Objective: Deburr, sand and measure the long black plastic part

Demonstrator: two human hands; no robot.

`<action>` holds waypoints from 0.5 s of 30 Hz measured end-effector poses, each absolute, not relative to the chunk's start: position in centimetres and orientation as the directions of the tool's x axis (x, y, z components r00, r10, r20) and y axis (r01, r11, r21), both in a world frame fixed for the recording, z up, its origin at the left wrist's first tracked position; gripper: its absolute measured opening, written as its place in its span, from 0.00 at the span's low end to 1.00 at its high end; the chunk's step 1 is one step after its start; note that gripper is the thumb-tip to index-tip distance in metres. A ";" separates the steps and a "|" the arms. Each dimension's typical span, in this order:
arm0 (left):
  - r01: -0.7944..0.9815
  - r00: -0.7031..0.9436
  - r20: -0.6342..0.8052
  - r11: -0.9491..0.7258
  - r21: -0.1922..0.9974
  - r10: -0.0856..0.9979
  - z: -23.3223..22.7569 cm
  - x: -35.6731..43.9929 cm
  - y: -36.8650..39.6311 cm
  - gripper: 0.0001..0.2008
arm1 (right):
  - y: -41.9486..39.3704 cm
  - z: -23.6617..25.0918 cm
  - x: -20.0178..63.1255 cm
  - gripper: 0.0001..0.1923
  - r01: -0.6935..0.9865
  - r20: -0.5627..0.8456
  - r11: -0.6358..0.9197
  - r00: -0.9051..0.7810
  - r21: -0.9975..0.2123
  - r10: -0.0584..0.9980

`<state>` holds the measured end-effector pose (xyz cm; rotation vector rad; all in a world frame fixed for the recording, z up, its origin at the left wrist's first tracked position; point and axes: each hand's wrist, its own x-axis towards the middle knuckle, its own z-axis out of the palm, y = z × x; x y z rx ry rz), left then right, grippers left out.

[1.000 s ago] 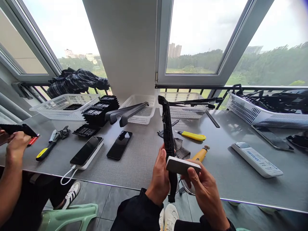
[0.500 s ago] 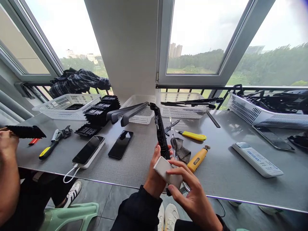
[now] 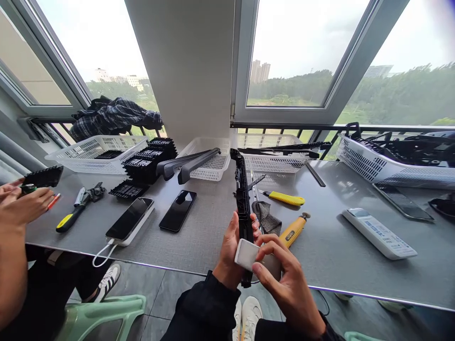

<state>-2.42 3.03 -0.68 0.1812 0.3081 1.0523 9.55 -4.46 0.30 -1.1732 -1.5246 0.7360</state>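
My left hand (image 3: 229, 251) is closed around the lower part of a long black plastic part (image 3: 242, 189), which stands nearly upright above the table edge. Ribs and recesses show along its facing side. In my right hand (image 3: 284, 270) is a pale grey-white block (image 3: 248, 254), pinched between thumb and fingers. The block lies across the front of the black part's lower end; whether it presses on it I cannot tell. Just beyond my hands are a dark grey cloth (image 3: 268, 218), a yellow rotary tool (image 3: 295, 229) and a yellow utility knife (image 3: 286, 198).
Two phones (image 3: 177, 210) (image 3: 131, 218), one on a white power bank, lie left of centre. White baskets (image 3: 209, 175) line the back beside stacked black parts (image 3: 149, 161). A white device (image 3: 380, 234) lies right. At left, a co-worker's hands (image 3: 24, 203) hold a black part and a red-tipped pen-like item.
The black part has turned more upright and shifted slightly right in my left hand. My right hand and the block moved slightly right and down. The co-worker's second hand has come into view.
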 end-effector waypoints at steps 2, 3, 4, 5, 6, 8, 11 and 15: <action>-0.822 0.462 -0.169 0.492 0.288 0.871 -0.7 -2.4 3.0 0.24 | -4.4 0.2 9.7 0.11 0.319 0.338 0.324 -0.013 -0.891 0.941; -0.826 0.451 -0.171 0.482 0.291 0.876 -0.7 -2.5 3.1 0.23 | -4.3 0.0 9.9 0.12 0.328 0.333 0.319 -0.015 -0.889 0.943; -0.831 0.439 -0.171 0.471 0.296 0.882 -0.6 -2.5 3.1 0.23 | -4.3 -0.2 10.1 0.13 0.339 0.332 0.314 -0.007 -0.887 0.943; -0.834 0.432 -0.167 0.463 0.298 0.886 -0.6 -2.5 3.1 0.23 | -4.2 -0.5 10.3 0.14 0.351 0.339 0.313 0.012 -0.882 0.941; -0.834 0.435 -0.160 0.464 0.298 0.886 -0.6 -2.6 3.1 0.23 | -4.1 -0.7 10.6 0.14 0.363 0.353 0.316 0.039 -0.877 0.935; -0.823 0.470 -0.140 0.490 0.287 0.872 -0.6 -2.6 3.0 0.24 | -4.0 -1.0 10.9 0.14 0.378 0.391 0.333 0.087 -0.864 0.916; -0.809 0.509 -0.116 0.521 0.272 0.853 -0.8 -2.7 3.1 0.25 | -4.0 -0.9 10.9 0.13 0.370 0.412 0.359 0.075 -0.857 0.908; -0.827 0.479 -0.109 0.489 0.279 0.871 -0.9 -2.9 3.3 0.23 | -4.0 -0.6 10.8 0.13 0.353 0.402 0.370 0.021 -0.859 0.915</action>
